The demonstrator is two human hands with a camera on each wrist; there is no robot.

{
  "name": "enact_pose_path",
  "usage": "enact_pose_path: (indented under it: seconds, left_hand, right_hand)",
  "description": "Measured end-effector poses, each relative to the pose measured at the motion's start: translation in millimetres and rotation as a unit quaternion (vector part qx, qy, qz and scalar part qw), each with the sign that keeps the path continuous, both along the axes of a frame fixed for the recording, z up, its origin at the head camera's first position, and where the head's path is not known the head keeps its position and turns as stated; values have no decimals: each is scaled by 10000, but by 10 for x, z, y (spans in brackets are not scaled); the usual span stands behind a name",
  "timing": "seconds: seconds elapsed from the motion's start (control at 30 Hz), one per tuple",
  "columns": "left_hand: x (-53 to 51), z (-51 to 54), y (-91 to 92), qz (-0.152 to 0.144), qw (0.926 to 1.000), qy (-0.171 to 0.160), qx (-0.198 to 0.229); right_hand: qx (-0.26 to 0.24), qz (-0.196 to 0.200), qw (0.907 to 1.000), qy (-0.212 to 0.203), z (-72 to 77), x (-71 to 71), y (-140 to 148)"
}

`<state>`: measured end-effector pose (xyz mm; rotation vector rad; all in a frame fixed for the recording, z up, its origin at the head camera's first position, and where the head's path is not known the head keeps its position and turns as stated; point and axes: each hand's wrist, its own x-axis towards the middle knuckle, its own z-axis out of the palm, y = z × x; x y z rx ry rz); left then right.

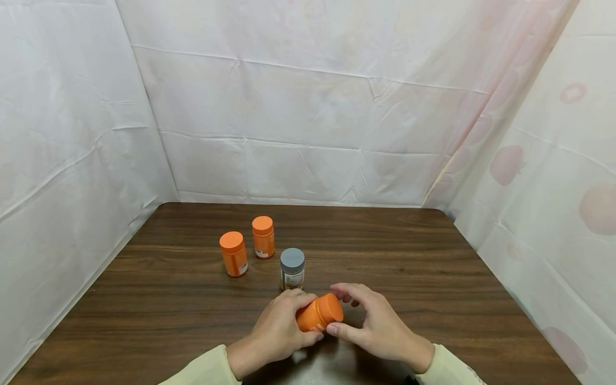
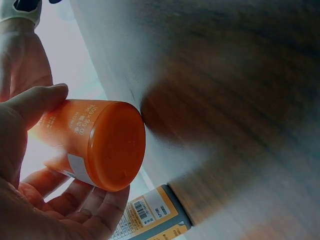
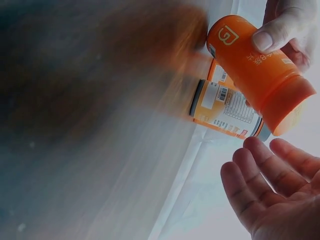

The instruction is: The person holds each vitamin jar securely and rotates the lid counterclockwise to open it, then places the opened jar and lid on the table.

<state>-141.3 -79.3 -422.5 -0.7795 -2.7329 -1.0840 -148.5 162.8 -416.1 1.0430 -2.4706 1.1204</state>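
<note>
**Aslant between left hand (image 1: 279, 326) and right hand (image 1: 382, 330): held orange bottle (image 1: 310, 316)**

All round, pale cloth (image 1: 298, 107), creased, with faded red fruit prints on the right. Below, a dark brown table (image 1: 409, 240) with streaked grain.

On the left, gripping: thumb on one side of the held orange bottle, curled fingers on the other. On the right, spread and gently bent, with nothing in the grasp; impossible to tell whether touching at the thumb. Just behind the wrists, a pale yellow left sleeve (image 1: 204, 369) and right sleeve (image 1: 447, 366).

For the held orange bottle, a place at the near side of the table, base lower, top raised toward the right hand; hard to tell whether in contact with the wood. Just beyond the left fingers, upright, a gray-capped bottle (image 1: 292, 272). Farther left, also upright, a nearer orange bottle (image 1: 233, 259) and a farther orange bottle (image 1: 264, 241), close but apart.

Smaller, an orange cap (image 1: 331, 307), screwed-on in look, beside the right fingertips. Smallest, a barcode (image 3: 223, 94) on the gray-capped bottle.
</note>
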Motion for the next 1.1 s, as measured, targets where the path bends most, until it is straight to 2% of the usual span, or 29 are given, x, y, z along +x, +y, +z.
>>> enact_pose_path:
  seconds: [0.47, 0.8, 1.1]
  left_hand:
    - [13, 2, 9, 21, 9998, -127, -173]
    - [14, -3, -1, 102, 9995, -40, -292]
    - [3, 2, -13, 43, 9997, -28, -242]
  right_hand:
    - [-182, 163, 9997, -29, 7, -24, -96]
    - [-226, 303, 9993, 76, 7, -38, -111]
    - [-120, 351, 9991, 183, 25, -42, -113]
